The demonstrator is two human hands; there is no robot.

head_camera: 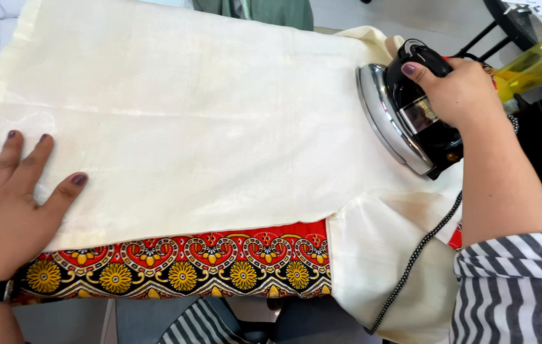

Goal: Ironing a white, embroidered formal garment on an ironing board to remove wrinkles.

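A cream cloth (207,121) lies spread flat over the counter (424,22), covering most of the view from the upper left to the right side. Along its near edge runs a patterned border (181,264) in red, black and yellow, with flower and heart-like shapes in a row. At the right end a folded part of the same cream cloth hangs down over the edge.

The left hand (9,204) lies flat on the cloth at its left end, palm down, the fingers spread apart and the thumb pointing toward the middle; its grip is open and holds nothing, only pressing on the fabric. A dark band sits on that wrist.

The right hand (459,92) is wrapped around the handle of a black iron (411,118), its grip pressed shut on the handle with the index finger stretched forward along the top. The iron stands near the right end of the cloth, tilted so that its shiny metal plate faces left, the plate's edge touching the fabric. A black-and-white speckled cord (411,261) runs from the iron's back down across the hanging cloth toward the near edge. The right forearm comes out of a striped sleeve (516,299) in grey and white.

Behind the right hand, at the upper right corner, lies a yellow-green plastic bottle (538,64), near the iron but apart from it. At the top edge a piece of green fabric (264,11) shows beyond the cream cloth.
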